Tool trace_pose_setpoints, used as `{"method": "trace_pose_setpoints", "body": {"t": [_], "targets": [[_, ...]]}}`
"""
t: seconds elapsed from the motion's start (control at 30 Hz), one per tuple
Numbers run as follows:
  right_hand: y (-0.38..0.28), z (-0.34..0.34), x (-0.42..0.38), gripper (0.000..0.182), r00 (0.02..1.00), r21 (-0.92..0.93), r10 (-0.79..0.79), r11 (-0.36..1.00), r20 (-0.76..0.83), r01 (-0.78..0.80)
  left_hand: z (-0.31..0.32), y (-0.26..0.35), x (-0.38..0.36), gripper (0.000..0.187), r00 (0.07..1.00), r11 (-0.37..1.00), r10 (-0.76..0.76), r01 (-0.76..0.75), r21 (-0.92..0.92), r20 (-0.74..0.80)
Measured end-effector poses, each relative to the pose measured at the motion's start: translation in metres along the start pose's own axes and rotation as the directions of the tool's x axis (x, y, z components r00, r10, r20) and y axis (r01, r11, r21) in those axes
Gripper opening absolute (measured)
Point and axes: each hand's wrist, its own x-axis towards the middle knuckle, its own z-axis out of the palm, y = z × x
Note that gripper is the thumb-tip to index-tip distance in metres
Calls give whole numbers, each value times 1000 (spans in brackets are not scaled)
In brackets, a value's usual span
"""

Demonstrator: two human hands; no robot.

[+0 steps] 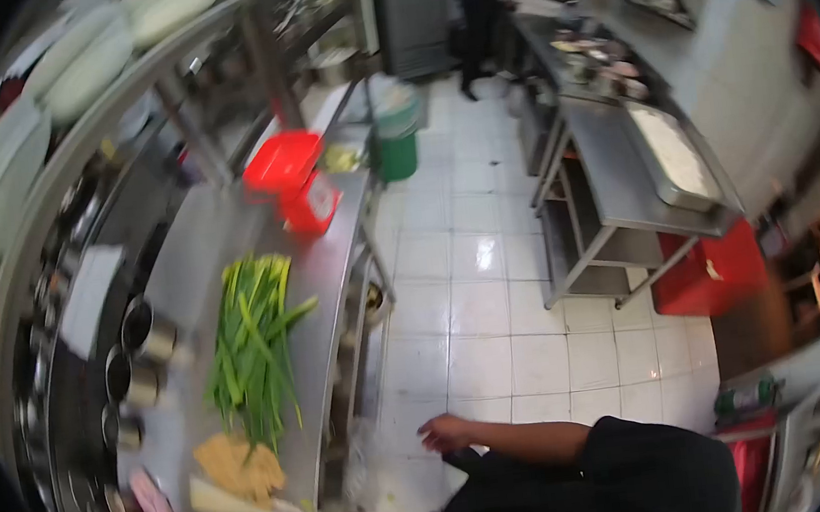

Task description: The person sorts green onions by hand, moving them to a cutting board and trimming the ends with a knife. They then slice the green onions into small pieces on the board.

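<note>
One hand is seen, loosely open, nothing held, near the counter edge; which hand can't be told. Green onions overhang the edge & could be brushed off.

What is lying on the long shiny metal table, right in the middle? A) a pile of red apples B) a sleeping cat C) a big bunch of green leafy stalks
C: a bunch of long green stalks lies along the steel table, before the red scale.

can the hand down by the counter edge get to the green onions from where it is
Probably yes. The hand hangs empty beside the steel counter, and the green onions lie in the open on top near that edge, with nothing between them. Which hand it is cannot be told.
</note>
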Motion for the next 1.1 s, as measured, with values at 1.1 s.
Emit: {"method": "trace_pose_setpoints", "body": {"t": [1.1], "targets": [[-89, 216, 231, 52, 767, 799, -408, 561, 496, -218, 25, 12, 22, 48, 840, 846, -533, 533, -37, -102]]}}
